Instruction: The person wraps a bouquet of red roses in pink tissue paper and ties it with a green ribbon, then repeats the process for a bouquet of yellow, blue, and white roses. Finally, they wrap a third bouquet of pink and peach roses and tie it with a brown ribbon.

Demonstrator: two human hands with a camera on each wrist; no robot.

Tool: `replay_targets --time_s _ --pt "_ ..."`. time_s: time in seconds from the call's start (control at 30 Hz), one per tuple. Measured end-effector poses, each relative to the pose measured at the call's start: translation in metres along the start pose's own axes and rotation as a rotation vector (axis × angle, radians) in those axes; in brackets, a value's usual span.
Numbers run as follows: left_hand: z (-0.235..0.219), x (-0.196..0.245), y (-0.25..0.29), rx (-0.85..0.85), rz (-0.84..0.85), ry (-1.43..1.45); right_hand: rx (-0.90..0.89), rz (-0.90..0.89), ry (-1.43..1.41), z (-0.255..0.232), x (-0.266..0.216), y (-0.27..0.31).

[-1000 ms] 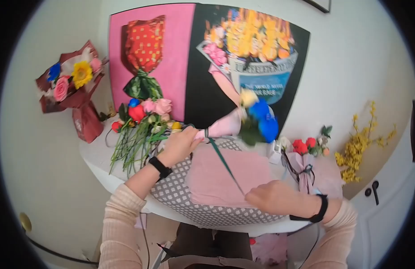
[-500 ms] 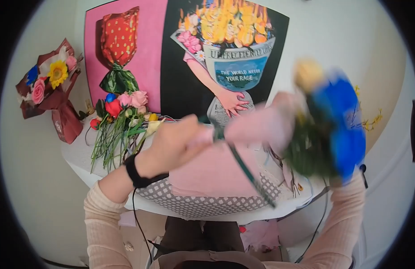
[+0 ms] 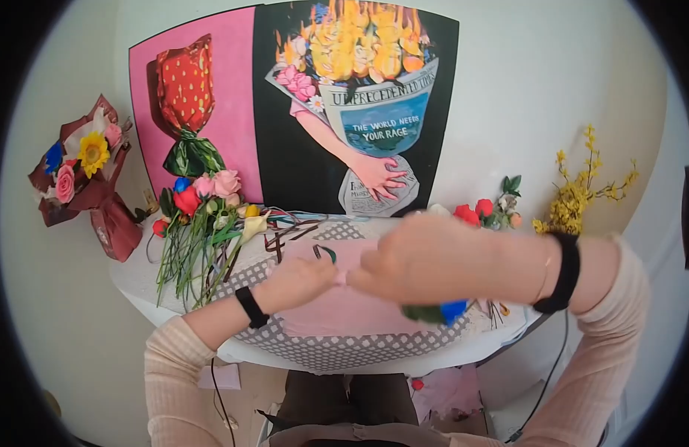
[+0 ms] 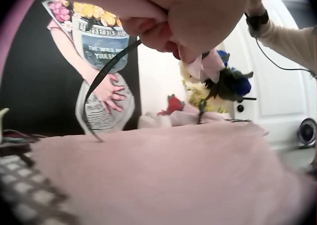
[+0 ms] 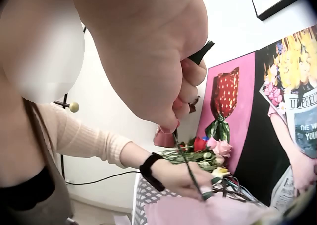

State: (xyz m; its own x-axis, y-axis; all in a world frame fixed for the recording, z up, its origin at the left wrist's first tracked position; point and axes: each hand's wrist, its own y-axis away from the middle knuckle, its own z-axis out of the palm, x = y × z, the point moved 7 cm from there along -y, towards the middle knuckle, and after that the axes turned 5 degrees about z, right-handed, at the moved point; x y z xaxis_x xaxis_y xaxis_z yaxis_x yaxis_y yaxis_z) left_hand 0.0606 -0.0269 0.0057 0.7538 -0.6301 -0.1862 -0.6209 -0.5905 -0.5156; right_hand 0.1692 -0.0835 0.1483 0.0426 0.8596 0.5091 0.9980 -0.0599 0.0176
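Note:
My left hand (image 3: 303, 279) grips the stem end of a small bouquet over the pink paper sheets. Its pink wrap (image 4: 213, 65), blue roses (image 4: 241, 85) and a pale cream flower show past the fingers in the left wrist view. In the head view, the right hand (image 3: 426, 257) hides most of the bouquet, and only a blue rose (image 3: 453, 311) and leaves peek out below. The right fingers curl round a dark green ribbon (image 5: 188, 164) that runs taut to the bound stem end. A loose ribbon end (image 4: 101, 79) dangles from the left hand.
Pink paper sheets (image 3: 315, 322) lie on a grey patterned cloth (image 3: 352, 354). Loose stemmed flowers (image 3: 203, 238) are piled at left, beside a dark red wrapped bouquet (image 3: 113, 223). Red roses (image 3: 475, 213) and yellow blossom sprigs (image 3: 575, 201) stand at right; two pictures (image 3: 359, 149) stand behind.
The bouquet swung up close to the head camera, then came down over the pink sheets. My right hand moved from the lower right, pulling ribbon, to beside the left hand.

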Motion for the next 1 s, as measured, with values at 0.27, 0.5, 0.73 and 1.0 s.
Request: replay_targets --time_s 0.27,0.5,0.73,1.0 --pt "-0.113 0.018 -0.027 0.547 0.013 0.535 0.252 0.542 -0.876 0.050 0.132 0.059" --pt "-0.033 -0.071 -0.033 0.814 -0.554 1.417 0.674 0.589 -1.266 0.130 0.062 0.013" --pt "0.030 -0.103 -0.017 0.764 -0.567 2.204 0.754 0.560 -1.612 0.185 0.077 -0.024" --pt "0.062 -0.112 -0.020 0.666 -0.400 2.624 0.766 0.501 -1.706 0.228 0.075 -0.034"
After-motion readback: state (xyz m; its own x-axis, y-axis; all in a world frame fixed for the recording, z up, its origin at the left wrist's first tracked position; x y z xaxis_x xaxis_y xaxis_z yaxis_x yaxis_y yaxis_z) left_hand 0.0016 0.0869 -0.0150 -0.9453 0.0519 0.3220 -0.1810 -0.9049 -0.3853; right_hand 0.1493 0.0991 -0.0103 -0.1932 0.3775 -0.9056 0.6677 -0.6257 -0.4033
